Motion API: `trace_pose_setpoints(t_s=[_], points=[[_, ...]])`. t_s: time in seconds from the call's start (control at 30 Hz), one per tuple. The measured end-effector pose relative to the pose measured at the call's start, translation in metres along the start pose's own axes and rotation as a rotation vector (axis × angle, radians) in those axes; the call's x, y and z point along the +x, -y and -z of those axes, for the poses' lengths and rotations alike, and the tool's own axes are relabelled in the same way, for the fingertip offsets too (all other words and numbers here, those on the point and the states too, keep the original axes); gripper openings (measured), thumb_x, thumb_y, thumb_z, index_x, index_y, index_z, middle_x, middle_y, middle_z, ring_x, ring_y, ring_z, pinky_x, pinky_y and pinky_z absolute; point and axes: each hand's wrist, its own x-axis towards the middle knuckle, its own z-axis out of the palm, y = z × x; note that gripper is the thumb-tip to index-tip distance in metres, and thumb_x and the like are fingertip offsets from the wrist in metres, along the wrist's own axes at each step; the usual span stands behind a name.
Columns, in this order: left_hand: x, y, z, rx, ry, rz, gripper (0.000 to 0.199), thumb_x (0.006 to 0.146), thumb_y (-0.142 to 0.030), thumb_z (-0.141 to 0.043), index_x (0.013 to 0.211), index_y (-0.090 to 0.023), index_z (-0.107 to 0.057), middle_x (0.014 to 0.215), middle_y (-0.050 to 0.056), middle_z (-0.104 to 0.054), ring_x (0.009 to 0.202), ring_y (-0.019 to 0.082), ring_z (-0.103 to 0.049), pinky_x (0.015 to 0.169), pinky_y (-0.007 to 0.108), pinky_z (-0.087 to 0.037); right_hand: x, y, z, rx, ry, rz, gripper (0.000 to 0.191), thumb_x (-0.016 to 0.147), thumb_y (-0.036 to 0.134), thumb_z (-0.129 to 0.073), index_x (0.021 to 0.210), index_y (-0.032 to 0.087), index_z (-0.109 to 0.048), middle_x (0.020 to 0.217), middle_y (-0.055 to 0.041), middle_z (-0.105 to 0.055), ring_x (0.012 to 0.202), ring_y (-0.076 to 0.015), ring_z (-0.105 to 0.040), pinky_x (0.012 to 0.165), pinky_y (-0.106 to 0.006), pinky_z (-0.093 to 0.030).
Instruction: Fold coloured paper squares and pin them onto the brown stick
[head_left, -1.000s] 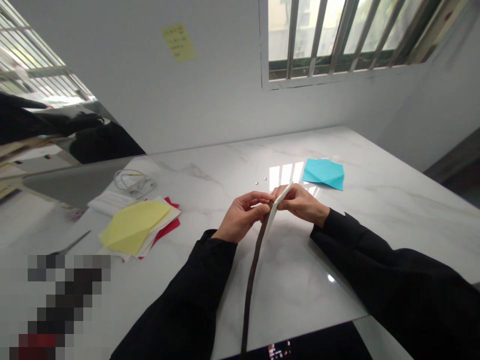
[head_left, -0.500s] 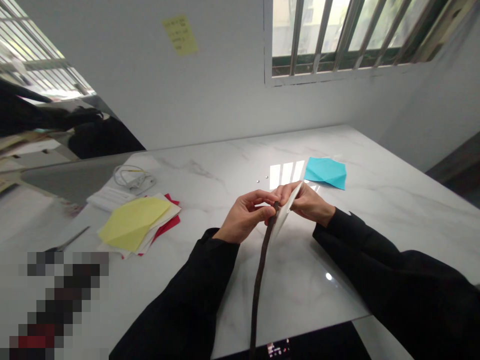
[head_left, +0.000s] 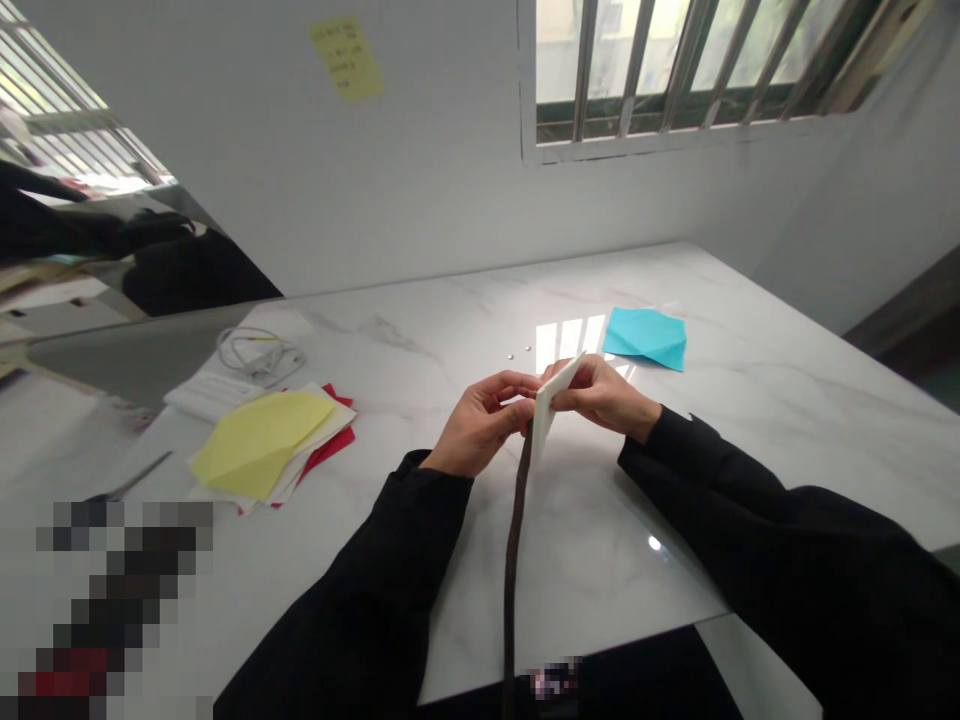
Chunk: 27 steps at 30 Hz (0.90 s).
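Note:
My left hand (head_left: 474, 425) pinches the upper end of a long dark brown strip (head_left: 514, 560), perhaps a stick or a strap, which runs down past the table's front edge. My right hand (head_left: 611, 398) grips a flat white piece (head_left: 551, 400), like stiff paper or card, seen nearly edge-on. The white piece stands against the strip's top, between the two hands. Some fingertips are hidden behind it. Beyond my right hand lies a creased blue sheet of paper (head_left: 646, 338).
Left on the marble-patterned table (head_left: 390, 560) lie a yellow sheet (head_left: 262, 440) over white and red (head_left: 330, 455) sheets, a pale cable (head_left: 259, 355) and scissors (head_left: 139, 478). Two tiny shiny bits (head_left: 519, 353) lie behind my hands. Wall and barred window (head_left: 675, 70) stand behind.
The white piece has tilted and shifted left, so its edge now covers the strip's top end. The right thumb now shows on its near face. The view has shifted slightly.

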Motion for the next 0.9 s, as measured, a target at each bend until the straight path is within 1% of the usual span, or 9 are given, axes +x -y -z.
trace_pose_setpoints(t_s=[0.13, 0.2, 0.37, 0.47, 0.53, 0.63, 0.77, 0.9], points=[[0.003, 0.009, 0.006, -0.051, -0.04, 0.027, 0.038, 0.07, -0.042, -0.095, 0.091, -0.017, -0.077, 0.078, 0.002, -0.072, 0.065, 0.011, -0.063, 0.063, 0.024, -0.051, -0.001, -0.003, -0.003, 0.01, -0.037, -0.064, 0.037, 0.075, 0.037, -0.091, 0.102, 0.015, -0.079, 0.099, -0.008, -0.079, 0.092, -0.0215, -0.074, 0.088, -0.038, -0.059], [0.005, 0.014, 0.01, -0.079, -0.073, 0.036, 0.04, 0.069, -0.041, -0.096, 0.094, -0.016, -0.077, 0.079, 0.002, -0.073, 0.067, 0.013, -0.065, 0.066, 0.025, -0.053, -0.001, -0.006, -0.005, 0.022, -0.066, -0.074, 0.04, 0.075, 0.037, -0.091, 0.106, 0.015, -0.078, 0.1, -0.0085, -0.079, 0.093, -0.0214, -0.073, 0.088, -0.037, -0.059], [0.009, 0.023, 0.014, -0.125, -0.107, 0.053, 0.049, 0.066, -0.038, -0.098, 0.105, -0.016, -0.079, 0.087, 0.006, -0.078, 0.073, 0.018, -0.071, 0.065, 0.027, -0.055, 0.001, -0.011, -0.009, 0.044, -0.121, -0.097, 0.041, 0.075, 0.037, -0.091, 0.107, 0.015, -0.077, 0.096, -0.007, -0.077, 0.089, -0.0191, -0.072, 0.083, -0.032, -0.059], [0.01, 0.026, 0.014, -0.147, -0.111, 0.058, 0.046, 0.068, -0.036, -0.096, 0.106, -0.017, -0.079, 0.089, 0.007, -0.079, 0.083, 0.024, -0.075, 0.071, 0.03, -0.059, 0.002, -0.013, -0.01, 0.059, -0.149, -0.108, 0.042, 0.073, 0.037, -0.092, 0.106, 0.016, -0.078, 0.094, -0.0058, -0.077, 0.086, -0.0172, -0.071, 0.079, -0.029, -0.059], [0.011, 0.027, 0.014, -0.167, -0.107, 0.069, 0.043, 0.071, -0.035, -0.094, 0.107, -0.018, -0.079, 0.091, 0.008, -0.08, 0.088, 0.026, -0.076, 0.076, 0.033, -0.062, 0.003, -0.013, -0.011, 0.055, -0.17, -0.1, 0.042, 0.072, 0.037, -0.093, 0.106, 0.016, -0.078, 0.095, -0.0055, -0.078, 0.084, -0.0166, -0.071, 0.077, -0.028, -0.058], [0.011, 0.028, 0.016, -0.191, -0.098, 0.092, 0.04, 0.077, -0.033, -0.09, 0.112, -0.018, -0.079, 0.096, 0.009, -0.08, 0.094, 0.028, -0.077, 0.083, 0.035, -0.063, 0.003, -0.014, -0.011, 0.034, -0.188, -0.084, 0.041, 0.072, 0.037, -0.093, 0.105, 0.017, -0.079, 0.098, -0.0061, -0.078, 0.084, -0.0171, -0.07, 0.075, -0.027, -0.057], [0.015, 0.032, 0.023, -0.208, -0.102, 0.097, 0.05, 0.077, -0.027, -0.088, 0.125, -0.02, -0.074, 0.106, 0.01, -0.08, 0.103, 0.03, -0.076, 0.091, 0.038, -0.063, 0.004, -0.014, -0.012, 0.008, -0.203, -0.1, 0.044, 0.074, 0.038, -0.092, 0.109, 0.017, -0.077, 0.102, -0.0066, -0.078, 0.084, -0.017, -0.07, 0.073, -0.027, -0.058], [0.02, 0.034, 0.027, -0.202, -0.124, 0.081, 0.052, 0.078, -0.027, -0.085, 0.128, -0.016, -0.072, 0.11, 0.012, -0.079, 0.102, 0.03, -0.077, 0.092, 0.038, -0.063, 0.005, -0.016, -0.009, -0.036, -0.223, -0.133, 0.049, 0.075, 0.042, -0.09, 0.114, 0.019, -0.073, 0.107, -0.0064, -0.076, 0.086, -0.0161, -0.07, 0.072, -0.025, -0.058]])
